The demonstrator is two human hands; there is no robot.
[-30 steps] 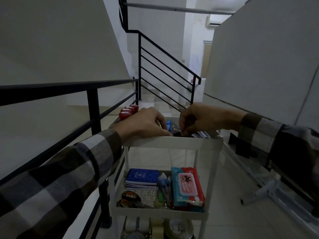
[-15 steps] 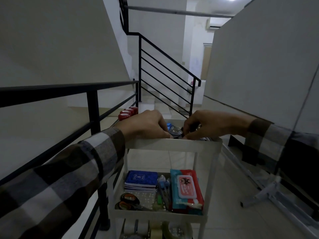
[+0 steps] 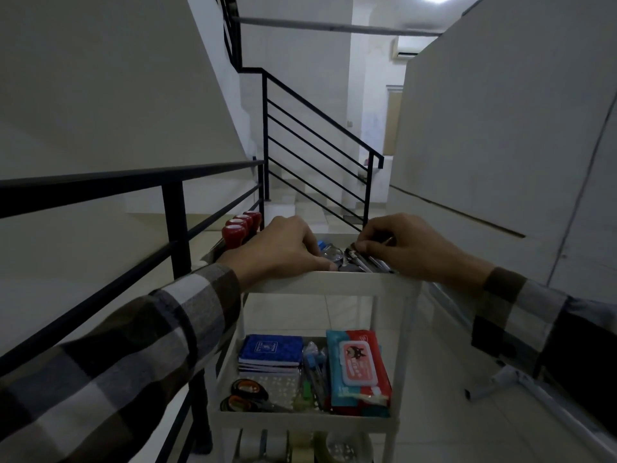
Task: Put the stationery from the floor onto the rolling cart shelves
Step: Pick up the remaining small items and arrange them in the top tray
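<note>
Both grips curl into the cart's [image 3: 334, 282] top shelf: our right hand [image 3: 400, 245] pinches pens [image 3: 362, 262], our left hand [image 3: 283, 248] curls beside them. Pens could roll off the low rim if nudged.

Cart [image 3: 334, 283]: matt white plastic, smooth. Railing [image 3: 173, 208]: black metal, matt paint. Wipes pack [image 3: 357, 372]: glossy plastic film; sleeves [image 3: 140, 355]: soft checked cloth; floor [image 3: 434, 429]: glossy tile.
</note>
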